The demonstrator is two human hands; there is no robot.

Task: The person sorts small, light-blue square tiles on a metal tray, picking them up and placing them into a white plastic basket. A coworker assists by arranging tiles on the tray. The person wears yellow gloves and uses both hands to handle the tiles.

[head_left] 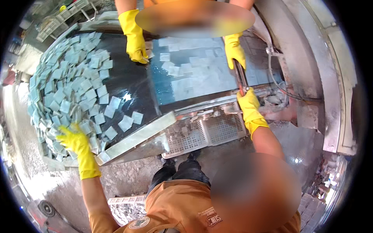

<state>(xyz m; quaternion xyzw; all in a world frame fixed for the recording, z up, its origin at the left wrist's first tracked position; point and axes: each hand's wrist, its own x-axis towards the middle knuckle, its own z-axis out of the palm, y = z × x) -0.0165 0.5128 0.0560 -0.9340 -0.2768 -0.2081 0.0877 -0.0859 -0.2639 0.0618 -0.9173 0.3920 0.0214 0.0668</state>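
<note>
My left hand point(75, 144), in a yellow rubber glove, lies with fingers spread on the near edge of a big heap of pale blue-green square tiles point(72, 85). No tile is visibly gripped in it. My right hand point(250, 105), gloved alike, is closed round the near end of a dark, narrow bar point(241, 77) with reddish parts, which spans a wet conveyor belt point(157, 75). Across from me, a co-worker's gloved hand point(235, 52) is at the bar's far end. Flat tiles point(194, 83) lie close together on the belt, left of the bar.
The co-worker's other gloved hand point(136, 48) is at the belt's far side, beside small tiles. A pale slanted rail point(140, 136) edges the near side. Below it hangs a white perforated crate point(186, 138) holding tile pieces. A hose point(274, 75) and metal housing point(301, 50) stand right.
</note>
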